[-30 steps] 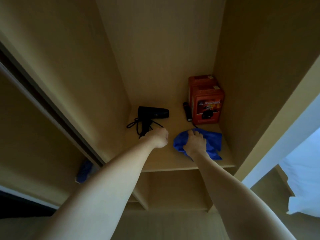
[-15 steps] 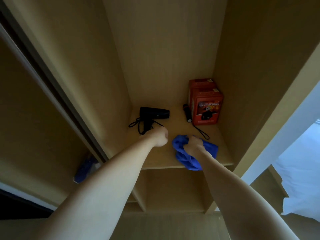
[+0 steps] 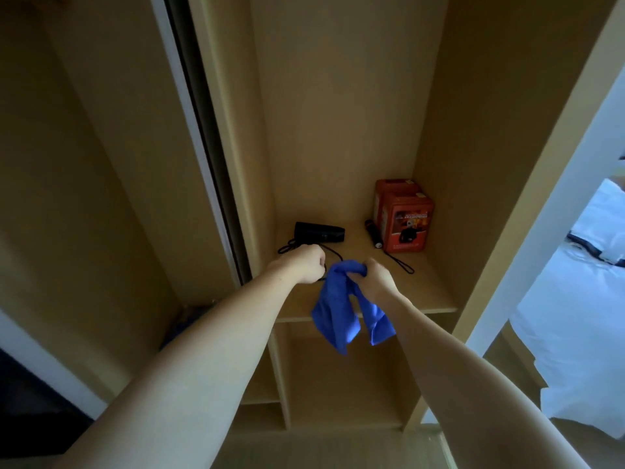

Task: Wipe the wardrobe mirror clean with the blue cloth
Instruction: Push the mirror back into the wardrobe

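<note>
We hold the blue cloth [image 3: 341, 309] bunched in our right hand [image 3: 378, 279], the fingers curled tight around its upper part so that the top of the fabric pokes out just above the knuckles. The rest of the cloth hangs down from that grip in two loose tails, dropping in front of the front edge of the wooden shelf [image 3: 422, 286] and over the dim compartment below it. Our left hand [image 3: 309, 267] is just beside the cloth on its left, drawn into a closed fist; we cannot tell whether it grips anything, though it sits right over the black cord that trails from the hair dryer [image 3: 319, 233]. The two hands are near each other but apart, with the bunched top of the cloth between them. The hair dryer lies on its side at the back left of the shelf, just beyond the left hand. At the back right stands an orange-red box [image 3: 407, 225], upright in the corner, with a small black flashlight [image 3: 372, 233] lying just beside it on its left; a thin black strap runs from the flashlight toward the shelf's front. To the left of the shelf bay we see the pale edge of a sliding door panel [image 3: 189, 106]. At far right, white bedding [image 3: 575, 299] is visible.
</note>
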Tool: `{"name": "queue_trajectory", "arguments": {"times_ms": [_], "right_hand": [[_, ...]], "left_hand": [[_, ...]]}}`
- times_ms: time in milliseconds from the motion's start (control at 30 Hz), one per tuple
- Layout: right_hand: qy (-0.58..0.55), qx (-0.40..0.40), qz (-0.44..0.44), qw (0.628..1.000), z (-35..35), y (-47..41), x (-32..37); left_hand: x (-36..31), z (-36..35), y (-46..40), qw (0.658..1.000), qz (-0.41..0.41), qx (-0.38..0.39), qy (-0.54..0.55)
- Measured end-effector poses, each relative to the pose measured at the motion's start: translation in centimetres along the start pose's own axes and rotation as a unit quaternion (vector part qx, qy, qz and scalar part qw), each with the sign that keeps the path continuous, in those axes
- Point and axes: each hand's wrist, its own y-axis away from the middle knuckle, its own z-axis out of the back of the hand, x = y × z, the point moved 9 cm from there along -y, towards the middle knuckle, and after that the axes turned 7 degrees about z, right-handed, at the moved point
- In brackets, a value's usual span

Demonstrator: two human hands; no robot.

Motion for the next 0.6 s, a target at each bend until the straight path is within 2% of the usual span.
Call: {"name": "queue_trajectory", "arguments": {"times_ms": [100,200,300,367,433,500,600], "right_hand": [[0.06,-0.006,0.023,0.998,-0.1,2.6,3.2],[0.229,-0.023,0.092,0.969,-0.7,5.7,6.7],[0.347,-0.131,0.133,0.919,0.3,8.6,10.0],[0.347,-0.196,0.139,0.907,1.5,10.4,11.9],[0.333,-0.19,0.131,0.914,1.5,11.8,13.1],[0.306,-0.161,0.088,0.934,0.8,13.3,13.7],[0.244,-0.17,0.028,0.954,-0.2,15.4,13.8]], "left_hand": [[2.2,1.0,2.6,1.0,-0.005,-0.008,0.004],[4.6,1.7,5.2,1.0,-0.006,-0.009,0.011],[6.4,2.7,7.5,0.999,-0.019,-0.022,0.018],[7.3,3.4,8.9,0.999,-0.028,-0.026,0.023],[8.1,3.9,10.2,0.999,-0.034,-0.03,0.026],[8.8,4.3,11.3,0.998,-0.04,-0.032,0.03],[9.2,4.5,12.9,0.998,-0.05,-0.033,0.033]]}}
